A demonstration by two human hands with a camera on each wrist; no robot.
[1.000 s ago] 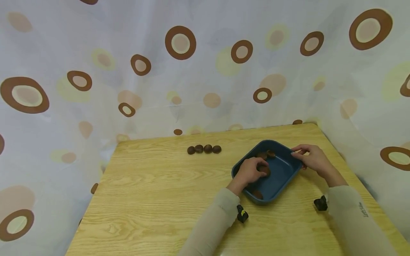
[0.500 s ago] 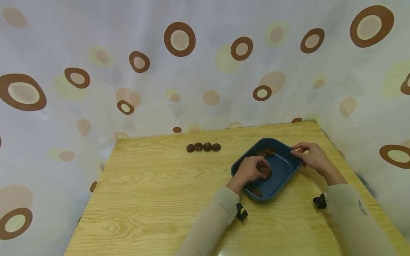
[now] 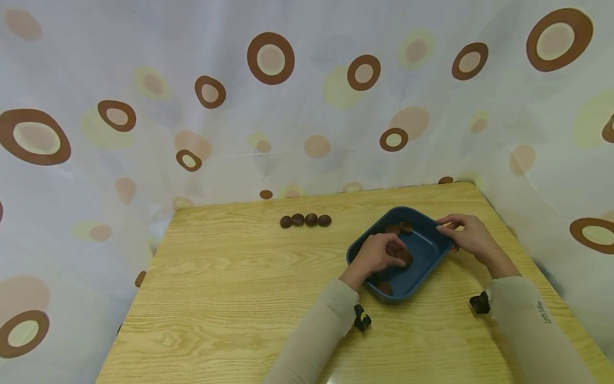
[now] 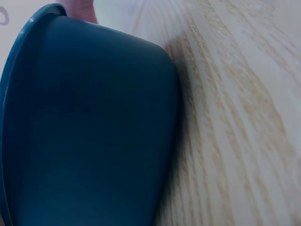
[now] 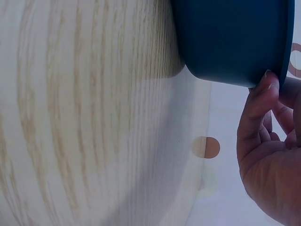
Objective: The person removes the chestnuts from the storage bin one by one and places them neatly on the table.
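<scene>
Pinching a chestnut (image 3: 406,258) between thumb and fingers, the left grip (image 3: 375,253) is inside the blue tray (image 3: 423,250), where more chestnuts (image 3: 405,227) lie. The right grip (image 3: 467,236) holds the tray's rim. On the counter (image 3: 216,277), a row of four chestnuts (image 3: 311,220) lies left of the tray.
</scene>
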